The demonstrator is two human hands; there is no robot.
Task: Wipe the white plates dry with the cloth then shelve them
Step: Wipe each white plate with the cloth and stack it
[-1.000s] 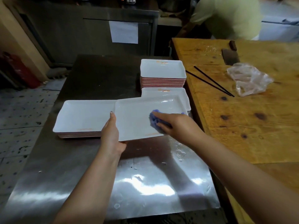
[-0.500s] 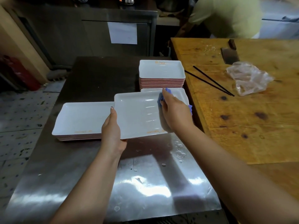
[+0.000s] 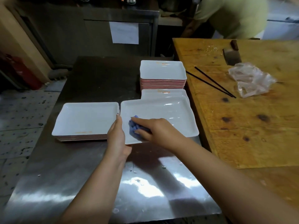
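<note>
Crumpled blue cloth (image 3: pixel 135 127) on glossy rectangular plate (image 3: pixel 163 113)

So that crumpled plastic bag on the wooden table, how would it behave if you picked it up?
The plastic bag lies crumpled and see-through, so it is probably thin, floppy and very light. It would likely sag and change shape in the hand. Being flat on the wooden table, it should not roll, though a draught might shift it.

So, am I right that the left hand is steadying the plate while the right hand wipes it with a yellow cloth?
Not quite: the cloth is blue, not yellow. The head view shows it bunched under the right hand, pressed on the near left part of the white plate. The rest holds: the left hand steadies that plate by its left edge.
</note>
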